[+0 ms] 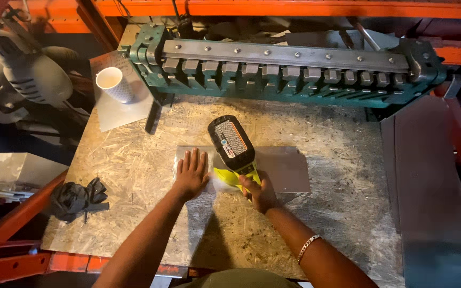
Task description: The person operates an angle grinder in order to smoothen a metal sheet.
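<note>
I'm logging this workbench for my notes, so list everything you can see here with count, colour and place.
Cordless power tool with battery: one, yellow-green and black, on the sheet at bench centre.
Flat metal sheet: one, grey, mid-bench under the tool.
Finger brake bending machine: one, green with steel bar, back of bench.
Paper cup: one, white patterned, back left on a small sheet.
Crumpled gloves: black, count unclear, left bench edge.
Chipboard benchtop: one, tan.
Rack beams: orange, around the bench.
Wrist bracelet: one, silver, right wrist.
Left hand: flat on the sheet.
Right hand: gripping the tool's handle.
</note>
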